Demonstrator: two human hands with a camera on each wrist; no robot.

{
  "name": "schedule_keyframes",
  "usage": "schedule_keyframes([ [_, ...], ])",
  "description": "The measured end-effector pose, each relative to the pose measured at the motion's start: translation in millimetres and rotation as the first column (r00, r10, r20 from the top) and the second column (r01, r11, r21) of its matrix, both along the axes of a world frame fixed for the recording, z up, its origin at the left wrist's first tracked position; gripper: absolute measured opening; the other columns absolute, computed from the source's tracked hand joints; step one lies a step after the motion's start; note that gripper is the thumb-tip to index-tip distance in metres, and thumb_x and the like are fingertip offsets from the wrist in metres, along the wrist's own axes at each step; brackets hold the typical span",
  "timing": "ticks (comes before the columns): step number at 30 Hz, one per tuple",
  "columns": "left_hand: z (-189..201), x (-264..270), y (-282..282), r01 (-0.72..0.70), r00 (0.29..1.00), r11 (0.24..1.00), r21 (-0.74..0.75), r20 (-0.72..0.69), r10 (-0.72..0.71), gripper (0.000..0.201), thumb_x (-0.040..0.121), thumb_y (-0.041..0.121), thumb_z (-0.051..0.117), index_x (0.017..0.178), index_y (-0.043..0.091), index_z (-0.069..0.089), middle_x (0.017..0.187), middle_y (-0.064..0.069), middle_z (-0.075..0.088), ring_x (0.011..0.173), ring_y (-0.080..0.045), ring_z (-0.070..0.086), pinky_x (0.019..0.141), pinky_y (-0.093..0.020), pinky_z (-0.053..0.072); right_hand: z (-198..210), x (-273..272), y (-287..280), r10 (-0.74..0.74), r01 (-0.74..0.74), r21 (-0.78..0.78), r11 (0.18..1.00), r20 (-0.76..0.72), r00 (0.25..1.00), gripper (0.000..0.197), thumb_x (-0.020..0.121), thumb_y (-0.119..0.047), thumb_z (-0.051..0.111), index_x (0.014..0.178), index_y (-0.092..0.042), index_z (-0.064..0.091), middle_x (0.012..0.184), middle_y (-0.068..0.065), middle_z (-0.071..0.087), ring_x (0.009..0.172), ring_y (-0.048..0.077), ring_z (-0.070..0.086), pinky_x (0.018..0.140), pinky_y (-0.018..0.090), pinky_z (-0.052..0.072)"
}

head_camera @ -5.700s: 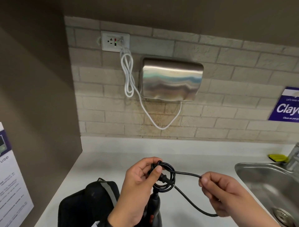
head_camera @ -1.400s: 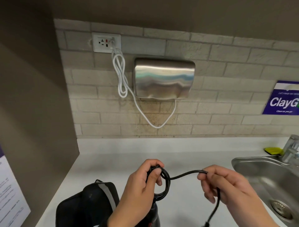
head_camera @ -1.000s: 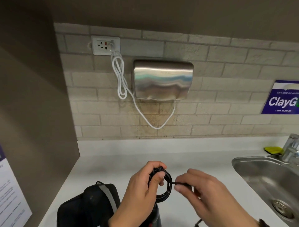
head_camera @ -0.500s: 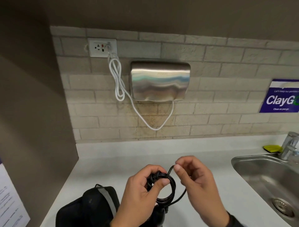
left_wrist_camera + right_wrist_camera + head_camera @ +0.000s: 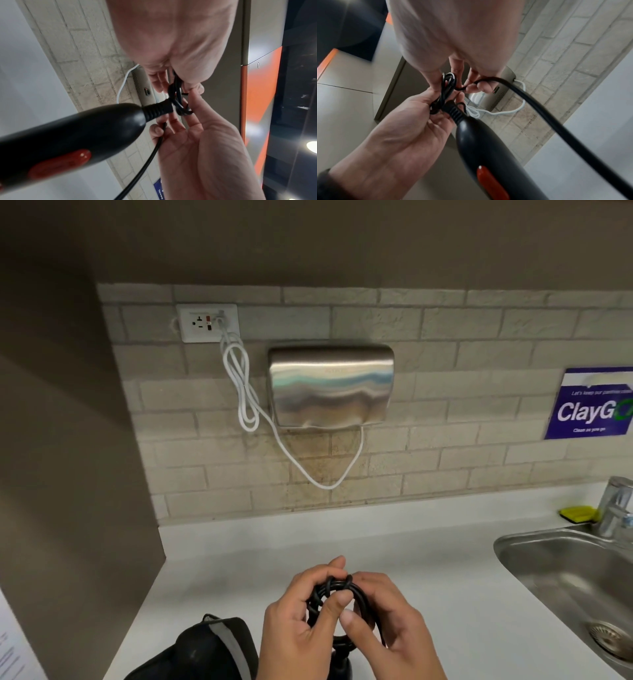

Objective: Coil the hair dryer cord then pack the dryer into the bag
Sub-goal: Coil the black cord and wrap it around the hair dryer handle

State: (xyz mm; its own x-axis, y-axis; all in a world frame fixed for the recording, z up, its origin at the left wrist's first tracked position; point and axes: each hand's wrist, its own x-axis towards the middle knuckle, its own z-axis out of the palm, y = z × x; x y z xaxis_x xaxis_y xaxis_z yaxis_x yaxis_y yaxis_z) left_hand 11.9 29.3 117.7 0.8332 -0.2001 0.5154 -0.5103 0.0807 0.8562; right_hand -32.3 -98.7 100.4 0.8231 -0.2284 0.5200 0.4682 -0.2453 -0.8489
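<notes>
A black hair dryer (image 5: 77, 135) with a red switch hangs handle-up below my hands; only its handle end (image 5: 340, 662) shows in the head view. Its black cord is wound into a small coil (image 5: 330, 589) at the handle's strain relief. My left hand (image 5: 318, 587) grips this coil between thumb and fingers. Close against it, my right hand (image 5: 359, 601) pinches the cord at the coil. A loose length of cord (image 5: 556, 121) runs down from the right hand's fingers. The black bag (image 5: 205, 648) lies on the counter at the lower left, partly cut off.
The white counter (image 5: 411, 559) ends at a brown side wall (image 5: 68, 474) on the left. A steel sink (image 5: 513, 546) with a faucet (image 5: 616, 505) and a yellow sponge (image 5: 579, 513) lies to the right. On the brick wall hang a steel hand dryer (image 5: 330, 385) and its white cord (image 5: 246, 392).
My right hand has carried the loose cord over to the coil and now sits against my left hand. The stretched span of cord between the hands is gone.
</notes>
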Motion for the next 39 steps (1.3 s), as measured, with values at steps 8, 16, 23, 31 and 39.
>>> schedule_keyframes([
  [8,5,-4,-1,-0.059,0.998,0.995,0.079,0.016,0.058,0.026,0.067,0.054,0.068,0.091,0.046,0.074,0.095,0.013,0.074,0.092,-0.003,0.071,0.078,-0.007,0.049,9,-4,-6,0.187,-0.152,0.200,0.968,-0.174,0.967,0.020,0.081,-0.016,0.068,0.100,-0.018,0.075,0.083,0.005,0.074,0.085,0.014,0.069,0.077,0.024,0.051],
  [16,17,2,9,0.062,0.971,0.995,0.079,-0.236,-0.042,0.026,0.074,0.008,0.082,0.082,0.034,0.078,0.078,0.000,0.080,0.076,-0.008,0.073,0.071,-0.016,0.052,10,-4,-6,0.116,-0.064,0.274,0.959,-0.177,0.977,0.057,0.053,-0.011,0.085,0.100,-0.014,0.053,0.070,0.013,0.072,0.067,0.023,0.067,0.071,0.033,0.055],
  [23,22,6,13,0.136,0.896,0.990,-0.049,-0.421,-0.144,0.014,0.073,0.009,0.081,0.086,0.011,0.075,0.072,-0.019,0.077,0.067,-0.024,0.073,0.075,-0.034,0.055,6,-6,-6,-0.152,0.174,-0.205,0.963,0.115,0.982,0.029,0.068,-0.017,0.085,0.074,-0.030,0.060,0.083,-0.008,0.077,0.076,0.010,0.073,0.075,0.026,0.056],
  [31,21,11,16,0.099,0.860,0.978,-0.183,-0.478,-0.177,0.029,0.064,0.010,0.077,0.090,0.004,0.070,0.071,-0.022,0.076,0.059,-0.025,0.073,0.070,-0.032,0.050,0,5,11,-0.398,0.626,-0.462,0.628,0.502,0.768,0.034,0.089,-0.042,0.058,0.067,-0.023,0.077,0.090,-0.002,0.078,0.065,0.019,0.068,0.056,0.028,0.053],
  [39,13,12,14,0.141,0.977,0.987,0.074,-0.173,-0.127,0.013,0.081,0.033,0.075,0.093,0.037,0.075,0.084,0.006,0.076,0.080,-0.003,0.069,0.075,-0.010,0.048,5,-3,19,-0.348,0.326,-0.243,0.914,-0.054,0.936,0.018,0.074,-0.053,0.056,0.077,-0.037,0.063,0.117,-0.036,0.057,0.107,-0.005,0.051,0.078,0.007,0.043],
])
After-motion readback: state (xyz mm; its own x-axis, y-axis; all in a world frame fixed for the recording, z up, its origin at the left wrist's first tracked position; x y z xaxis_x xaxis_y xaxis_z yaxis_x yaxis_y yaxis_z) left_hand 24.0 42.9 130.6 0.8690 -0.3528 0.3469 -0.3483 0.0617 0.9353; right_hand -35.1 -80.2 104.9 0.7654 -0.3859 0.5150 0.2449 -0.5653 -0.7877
